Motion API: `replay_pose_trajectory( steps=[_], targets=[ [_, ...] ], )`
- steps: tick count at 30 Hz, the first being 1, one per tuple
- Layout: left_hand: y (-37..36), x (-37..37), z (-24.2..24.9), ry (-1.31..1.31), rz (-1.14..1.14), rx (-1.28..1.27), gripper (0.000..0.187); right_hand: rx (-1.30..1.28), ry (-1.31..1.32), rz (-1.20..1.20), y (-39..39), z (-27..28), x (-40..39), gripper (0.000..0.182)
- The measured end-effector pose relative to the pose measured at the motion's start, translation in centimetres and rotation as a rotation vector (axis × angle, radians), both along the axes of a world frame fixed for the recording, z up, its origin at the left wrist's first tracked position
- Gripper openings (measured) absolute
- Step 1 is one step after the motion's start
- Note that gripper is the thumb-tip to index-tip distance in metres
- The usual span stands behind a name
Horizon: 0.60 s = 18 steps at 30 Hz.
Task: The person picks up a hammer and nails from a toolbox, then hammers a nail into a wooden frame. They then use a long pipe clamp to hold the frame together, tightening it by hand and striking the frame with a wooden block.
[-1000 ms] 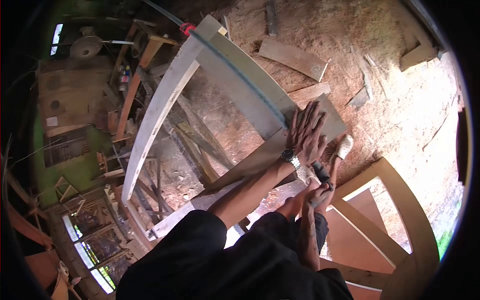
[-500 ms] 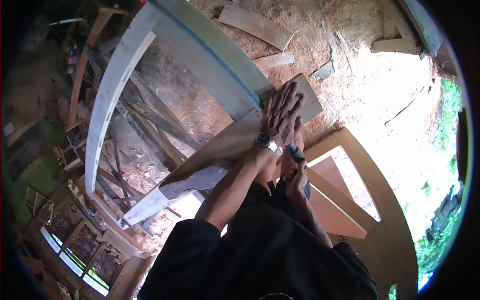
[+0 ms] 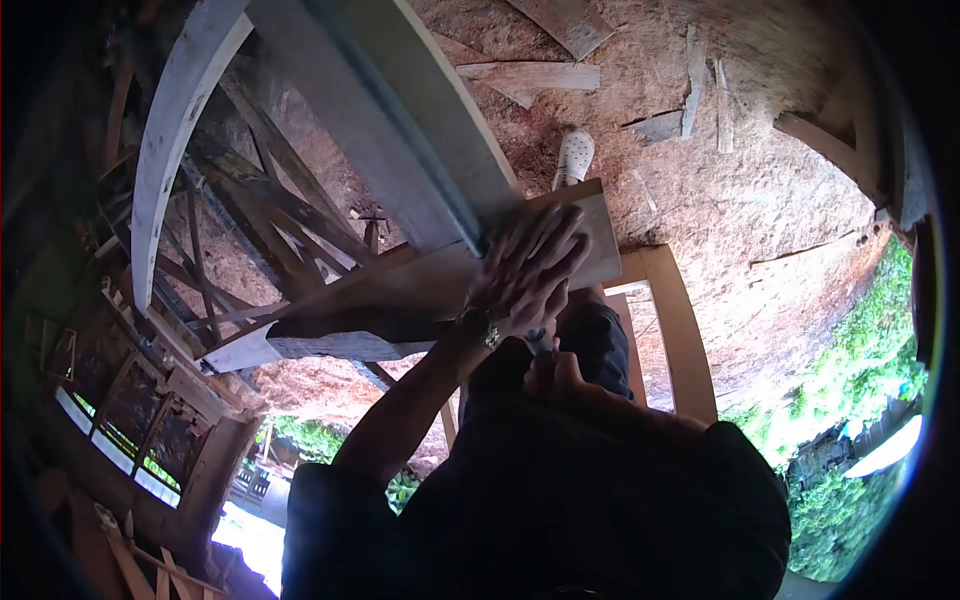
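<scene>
My left hand (image 3: 530, 262), with a metal watch (image 3: 480, 325) at its wrist, lies with stretched, slightly blurred fingers over the wooden board (image 3: 605, 240). Just below it, my right hand (image 3: 553, 375) is wrapped round a dark tool with a grey part (image 3: 540, 341) showing near my left wrist. What the tool's far end touches is hidden under my left hand. The board meets a wide plank (image 3: 385, 130) that runs to the upper left.
A curved wooden piece (image 3: 160, 170) stands at the left beside stacked timber. Below right is a wooden frame (image 3: 680, 335). Wood scraps (image 3: 540, 76) lie on the dusty ground, and a light clog (image 3: 575, 154) shows beyond the board. Greenery (image 3: 840, 350) is at the right.
The camera view has shifted and turned, bringing the light clog into sight. In the picture, both hands now appear farther left, and my right hand is lower, still round the tool.
</scene>
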<state>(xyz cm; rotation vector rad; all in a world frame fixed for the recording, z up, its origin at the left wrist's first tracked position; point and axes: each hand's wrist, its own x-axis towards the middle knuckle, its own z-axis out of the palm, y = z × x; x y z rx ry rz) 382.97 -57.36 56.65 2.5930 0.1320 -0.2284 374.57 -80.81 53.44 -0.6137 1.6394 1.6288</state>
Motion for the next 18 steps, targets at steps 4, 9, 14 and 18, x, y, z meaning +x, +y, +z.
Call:
replay_pose_trajectory(
  steps=[4,9,14,18],
  targets=[
    [0.6,0.7,-0.4,0.039,-0.021,-0.05,0.056,0.08,0.079,0.231,-1.0,-1.7,1.1,0.03],
    [0.5,0.5,-1.1,0.071,-0.049,-0.072,0.053,0.285,0.134,0.172,-0.8,-2.8,3.9,0.044],
    [-0.2,0.2,-1.3,0.005,-0.026,-0.032,0.056,0.388,0.171,0.115,-2.3,-3.1,3.5,0.046],
    [-0.1,-0.1,0.0,0.079,-0.048,0.04,0.062,0.554,-0.104,0.229,-1.2,-0.5,5.3,0.05]
  ],
)
